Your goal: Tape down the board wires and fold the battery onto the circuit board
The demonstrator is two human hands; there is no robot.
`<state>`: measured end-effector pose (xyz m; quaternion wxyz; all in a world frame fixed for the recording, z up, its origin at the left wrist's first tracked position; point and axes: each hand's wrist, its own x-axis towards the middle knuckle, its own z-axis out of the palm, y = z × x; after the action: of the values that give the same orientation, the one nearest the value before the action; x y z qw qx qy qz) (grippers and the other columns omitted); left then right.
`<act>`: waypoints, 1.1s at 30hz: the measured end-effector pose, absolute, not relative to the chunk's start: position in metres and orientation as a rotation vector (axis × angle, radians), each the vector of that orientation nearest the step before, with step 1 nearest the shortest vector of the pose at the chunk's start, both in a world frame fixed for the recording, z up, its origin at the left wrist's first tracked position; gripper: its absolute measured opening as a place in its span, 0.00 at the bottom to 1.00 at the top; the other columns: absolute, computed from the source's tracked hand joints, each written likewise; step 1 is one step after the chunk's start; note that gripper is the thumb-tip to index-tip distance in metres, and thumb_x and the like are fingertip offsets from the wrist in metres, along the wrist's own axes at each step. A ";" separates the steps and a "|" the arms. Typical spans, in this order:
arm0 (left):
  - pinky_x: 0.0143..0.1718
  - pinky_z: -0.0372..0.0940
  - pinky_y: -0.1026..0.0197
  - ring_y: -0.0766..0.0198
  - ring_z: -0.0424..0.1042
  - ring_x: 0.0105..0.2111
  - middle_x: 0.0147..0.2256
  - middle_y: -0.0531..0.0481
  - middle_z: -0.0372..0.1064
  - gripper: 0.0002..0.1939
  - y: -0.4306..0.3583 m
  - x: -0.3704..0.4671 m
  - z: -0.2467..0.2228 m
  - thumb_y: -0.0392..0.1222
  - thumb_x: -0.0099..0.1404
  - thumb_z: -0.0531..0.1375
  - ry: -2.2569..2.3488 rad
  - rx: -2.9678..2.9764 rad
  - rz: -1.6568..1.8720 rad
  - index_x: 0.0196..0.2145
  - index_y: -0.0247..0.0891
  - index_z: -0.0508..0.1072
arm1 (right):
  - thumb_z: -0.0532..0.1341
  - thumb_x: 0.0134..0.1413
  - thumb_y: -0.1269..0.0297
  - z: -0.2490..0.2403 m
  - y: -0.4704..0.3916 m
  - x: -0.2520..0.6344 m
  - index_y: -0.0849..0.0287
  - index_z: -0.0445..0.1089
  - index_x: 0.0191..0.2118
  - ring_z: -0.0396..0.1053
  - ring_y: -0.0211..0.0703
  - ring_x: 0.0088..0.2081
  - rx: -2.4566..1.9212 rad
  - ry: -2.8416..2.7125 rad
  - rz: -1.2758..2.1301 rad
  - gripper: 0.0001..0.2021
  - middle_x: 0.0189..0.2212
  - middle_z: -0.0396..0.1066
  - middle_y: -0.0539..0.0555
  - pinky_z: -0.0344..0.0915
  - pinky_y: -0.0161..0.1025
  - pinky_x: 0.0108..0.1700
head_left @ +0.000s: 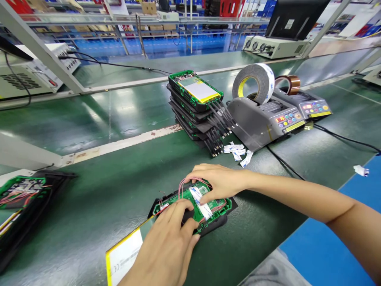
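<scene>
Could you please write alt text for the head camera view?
Two bare hands touch an open green-and-black rectangular casing with a white printed strip across it, on a shiny green bench. Behind stand stacked similar casings and two grey tape dispensers.

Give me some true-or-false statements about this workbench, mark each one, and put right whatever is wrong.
1. The left hand and right hand are at the same open device casing. True.
2. Only one tape dispenser stands on the bench. False: there are two, a nearer tape dispenser and a farther tape dispenser.
3. A white 3M-printed strip lies across the open casing. True.
4. The yellow-edged flat pack by the left hand sits inside that casing. False: the yellow-edged flat pack lies outside it.
5. Loose white strips lie near the stacked casings. True.
</scene>
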<state>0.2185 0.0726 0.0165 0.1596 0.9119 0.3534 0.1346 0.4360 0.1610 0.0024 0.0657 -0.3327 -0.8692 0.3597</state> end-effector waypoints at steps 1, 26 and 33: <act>0.38 0.71 0.47 0.54 0.70 0.40 0.43 0.41 0.65 0.11 0.073 0.219 0.017 0.33 0.64 0.50 1.004 2.614 0.393 0.38 0.38 0.72 | 0.69 0.47 0.58 0.002 0.160 0.438 0.57 0.66 0.55 0.64 0.44 0.47 -1.007 -2.609 1.099 0.28 0.45 0.67 0.54 0.61 0.39 0.47; 0.53 0.67 0.49 0.50 0.63 0.57 0.56 0.33 0.62 0.13 0.082 0.233 0.022 0.36 0.62 0.50 0.919 3.034 0.187 0.43 0.31 0.68 | 0.54 0.42 0.78 -0.023 0.151 0.443 0.73 0.71 0.49 0.65 0.45 0.46 -0.762 -2.286 1.045 0.24 0.44 0.69 0.61 0.60 0.41 0.54; 0.55 0.62 0.48 0.48 0.62 0.58 0.54 0.30 0.63 0.12 0.086 0.233 0.030 0.36 0.64 0.50 0.835 3.097 0.180 0.41 0.29 0.66 | 0.54 0.46 0.78 -0.027 0.153 0.446 0.72 0.71 0.49 0.65 0.44 0.46 -0.736 -2.262 1.055 0.21 0.44 0.69 0.60 0.61 0.42 0.53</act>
<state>0.2329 0.0858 0.0300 -0.0354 0.9634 0.2598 0.0559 0.4458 0.1533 -0.0268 0.2666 -0.2726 -0.8379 0.3906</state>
